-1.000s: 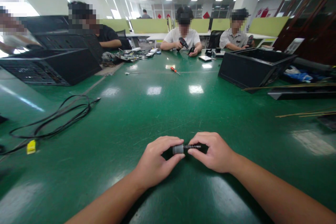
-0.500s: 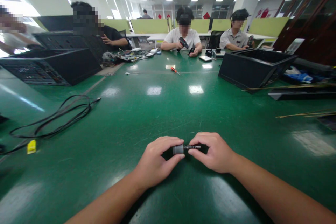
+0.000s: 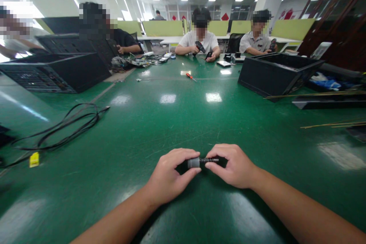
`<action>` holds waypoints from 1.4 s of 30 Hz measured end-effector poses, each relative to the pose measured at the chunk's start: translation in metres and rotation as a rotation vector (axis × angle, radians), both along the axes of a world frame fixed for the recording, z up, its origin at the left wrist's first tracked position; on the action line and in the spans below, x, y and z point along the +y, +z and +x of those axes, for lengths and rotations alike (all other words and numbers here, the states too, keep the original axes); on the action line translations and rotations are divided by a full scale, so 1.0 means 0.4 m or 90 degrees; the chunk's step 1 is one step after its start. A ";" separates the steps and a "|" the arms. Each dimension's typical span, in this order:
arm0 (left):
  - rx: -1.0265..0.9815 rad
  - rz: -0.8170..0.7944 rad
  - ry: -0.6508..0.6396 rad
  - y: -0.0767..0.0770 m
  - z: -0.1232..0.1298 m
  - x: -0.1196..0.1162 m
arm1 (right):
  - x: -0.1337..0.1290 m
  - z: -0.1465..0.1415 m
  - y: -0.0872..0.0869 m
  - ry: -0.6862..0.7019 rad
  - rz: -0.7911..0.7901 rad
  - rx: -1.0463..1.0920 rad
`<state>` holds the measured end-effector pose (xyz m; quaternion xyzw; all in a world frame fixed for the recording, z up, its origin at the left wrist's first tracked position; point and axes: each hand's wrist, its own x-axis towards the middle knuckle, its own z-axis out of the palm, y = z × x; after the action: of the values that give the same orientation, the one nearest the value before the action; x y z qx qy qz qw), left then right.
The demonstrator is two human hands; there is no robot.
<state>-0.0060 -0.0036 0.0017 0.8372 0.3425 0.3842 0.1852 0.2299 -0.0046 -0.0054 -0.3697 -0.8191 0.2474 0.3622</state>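
Near the front middle of the green table [image 3: 177,122], my two hands pinch a small part between them. It is a short grey cylinder [image 3: 194,162] with a thin, dark shaft [image 3: 203,160] pointing right; the shaft looks ridged like a spiral or spring. My left hand [image 3: 173,173] is closed on the cylinder, thumb below and fingers above. Thumb and forefinger of my right hand [image 3: 233,166] close around the shaft, whose tip shows past them. The part lies level, and its left end is partly in shadow.
A coiled black cable [image 3: 68,124] with a yellow tag [image 3: 34,159] lies at left. Black computer cases stand at left [image 3: 82,72] and right [image 3: 264,76]. A red screwdriver [image 3: 189,76] lies farther back. Several people sit around the table; one holds a power drill [image 3: 200,47].
My hands and the part they hold stay practically still. The person in black at the back left has shifted a hand slightly.
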 end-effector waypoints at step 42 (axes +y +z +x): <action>0.004 0.018 0.002 -0.002 -0.001 0.000 | 0.002 0.001 -0.001 -0.006 0.007 0.001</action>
<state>-0.0066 -0.0036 0.0009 0.8402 0.3390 0.3868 0.1720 0.2302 -0.0039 -0.0058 -0.3714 -0.8183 0.2417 0.3660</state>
